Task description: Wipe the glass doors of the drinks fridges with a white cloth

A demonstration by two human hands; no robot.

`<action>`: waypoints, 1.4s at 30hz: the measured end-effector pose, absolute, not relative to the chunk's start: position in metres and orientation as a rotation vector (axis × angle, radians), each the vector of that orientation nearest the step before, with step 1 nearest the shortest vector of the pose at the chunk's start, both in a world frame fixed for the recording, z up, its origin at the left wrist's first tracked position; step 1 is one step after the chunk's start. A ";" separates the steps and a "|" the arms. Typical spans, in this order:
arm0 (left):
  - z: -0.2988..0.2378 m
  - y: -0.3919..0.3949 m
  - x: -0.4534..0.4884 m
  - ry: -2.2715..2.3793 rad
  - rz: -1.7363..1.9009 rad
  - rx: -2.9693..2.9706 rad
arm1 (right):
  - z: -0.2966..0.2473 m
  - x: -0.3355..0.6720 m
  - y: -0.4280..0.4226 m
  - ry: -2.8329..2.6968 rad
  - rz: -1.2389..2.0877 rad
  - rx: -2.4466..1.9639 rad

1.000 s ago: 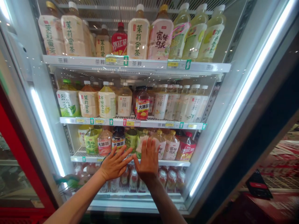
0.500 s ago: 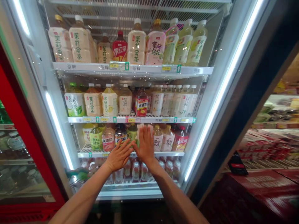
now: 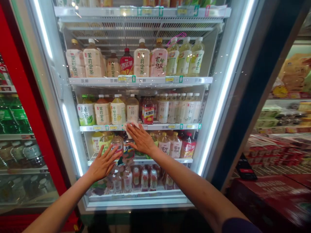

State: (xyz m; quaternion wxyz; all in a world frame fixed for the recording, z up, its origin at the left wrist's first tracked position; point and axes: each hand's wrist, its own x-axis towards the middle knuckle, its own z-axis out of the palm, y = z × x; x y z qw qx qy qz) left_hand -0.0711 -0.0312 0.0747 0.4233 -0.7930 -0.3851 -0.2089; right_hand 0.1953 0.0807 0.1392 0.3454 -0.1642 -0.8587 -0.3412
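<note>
So the right hand (image 3: 144, 140) is flat and open, fingers laid over a pale cloth (image 3: 128, 134), pressing it rather than gripping it, around the rail of the middle bottle shelf. Left hand (image 3: 100, 165) is open too, fingers spread, nothing in it, lower and off to the side; can't tell if that palm actually touches the glass door (image 3: 179, 35). My guess is it's mid-wipe on the glass, and the next stroke calls for flat, even pressure so the cloth doesn't slip out from under the fingers. Count: two hands, one cloth. Behind the glass I get five shelves (image 3: 97, 82). The second one down has nine bottles I can pick out along it: three pale green bottles (image 3: 185, 60), one pink bottle (image 3: 159, 61), one red bottle (image 3: 126, 64) and four cream-labelled bottles (image 3: 141, 63). Lower rows are crowded or behind the hands, so no honest total there. One red frame (image 3: 26, 84) stands to the left.
</note>
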 end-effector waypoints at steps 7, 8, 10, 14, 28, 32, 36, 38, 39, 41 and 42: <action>0.109 -0.023 -0.049 -1.008 -0.649 -1.907 | 0.079 0.204 0.060 -2.426 -1.023 -0.201; 0.109 -0.024 -0.051 -0.999 -0.629 -1.920 | 0.073 0.207 0.057 -2.450 -1.031 -0.168; 0.112 -0.025 -0.057 -1.009 -0.610 -1.935 | 0.087 0.207 0.058 -2.454 -1.030 -0.171; 0.130 -0.020 -0.066 -1.113 -0.690 -1.888 | 0.176 0.188 0.072 -2.269 -0.962 -0.451; 0.162 -0.016 -0.072 -1.181 -0.767 -1.781 | 0.201 0.173 0.072 -2.343 -1.075 -0.370; 0.172 -0.011 -0.068 -1.177 -0.762 -1.735 | 0.233 0.159 0.072 -2.152 -0.982 -0.529; 0.167 -0.018 -0.066 -1.152 -0.764 -1.729 | 0.156 0.165 0.068 -2.328 -1.058 -0.181; 0.174 -0.023 -0.071 -1.118 -0.725 -1.736 | 0.148 0.174 0.076 -2.362 -1.107 0.005; 0.182 -0.025 -0.076 -1.091 -0.691 -1.743 | 0.161 0.178 0.082 -2.355 -1.121 0.051; 0.207 -0.026 -0.085 -1.032 -0.627 -1.744 | 0.217 0.185 0.093 -2.303 -1.130 -0.005; 0.221 -0.026 -0.089 -1.010 -0.611 -1.731 | 0.252 0.187 0.096 -2.254 -1.121 -0.099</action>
